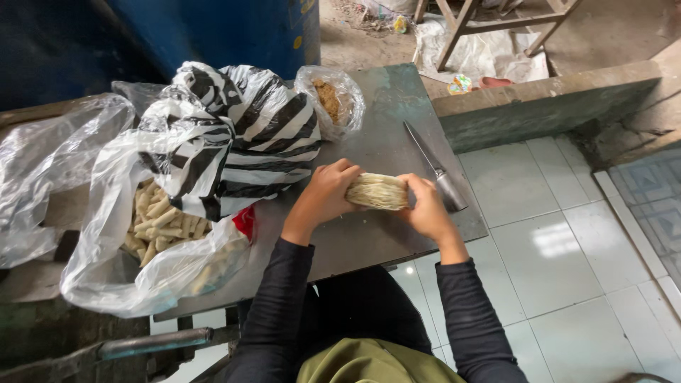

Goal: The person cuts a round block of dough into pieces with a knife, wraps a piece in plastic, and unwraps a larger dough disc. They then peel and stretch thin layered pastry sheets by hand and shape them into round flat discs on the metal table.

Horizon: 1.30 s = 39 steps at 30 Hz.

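Observation:
My left hand [323, 197] and my right hand [428, 207] grip the two ends of a pale yellow noodle bundle [377, 191] on the grey metal table [369, 241]. The bundle lies crosswise between both hands, fingers curled over its top. A knife [434, 167] with a metal handle rests on the table just right of my right hand, blade pointing away from me.
A clear plastic bag [142, 241] holding several pale rolled pieces sits at the left. A black-and-white striped bag [234, 135] lies behind it. A small clear bag with brown contents [330, 99] stands further back. A blue drum [234, 28] is beyond. White tiled floor [567, 248] lies to the right.

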Available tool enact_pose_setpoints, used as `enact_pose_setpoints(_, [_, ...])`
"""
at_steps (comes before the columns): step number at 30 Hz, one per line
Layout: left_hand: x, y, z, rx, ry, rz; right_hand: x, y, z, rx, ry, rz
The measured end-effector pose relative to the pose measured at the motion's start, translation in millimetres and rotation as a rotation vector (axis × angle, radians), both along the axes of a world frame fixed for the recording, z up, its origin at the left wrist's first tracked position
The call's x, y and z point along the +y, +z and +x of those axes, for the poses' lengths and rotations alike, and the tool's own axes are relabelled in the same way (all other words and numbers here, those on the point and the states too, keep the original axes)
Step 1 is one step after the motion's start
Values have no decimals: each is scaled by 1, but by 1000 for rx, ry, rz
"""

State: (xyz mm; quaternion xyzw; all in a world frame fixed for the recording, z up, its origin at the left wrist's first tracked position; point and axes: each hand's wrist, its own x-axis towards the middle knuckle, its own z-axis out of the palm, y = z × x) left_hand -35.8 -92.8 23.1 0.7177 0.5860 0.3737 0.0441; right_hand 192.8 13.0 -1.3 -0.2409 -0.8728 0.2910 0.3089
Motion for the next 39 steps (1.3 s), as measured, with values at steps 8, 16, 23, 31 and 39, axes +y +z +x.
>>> enact_pose_setpoints(8, [-18, 7, -10, -261, 106, -237, 30, 20, -6, -40, 218, -699])
enact_pose_setpoints(16, [-14, 6, 2, -611, 366, -621, 60, 11, -31, -243, 266, -917])
enact_pose_setpoints(23, [-20, -13, 20, -552, 460, -538, 69, 2, -40, -391, 100, -668])
enact_pose_setpoints(31, [-20, -7, 20, -194, 577, -398, 51, -1, 9, -266, -459, 123])
enact_pose_setpoints(39, [18, -30, 20, 58, 70, -290, 53, -35, 50, -491, -520, 157])
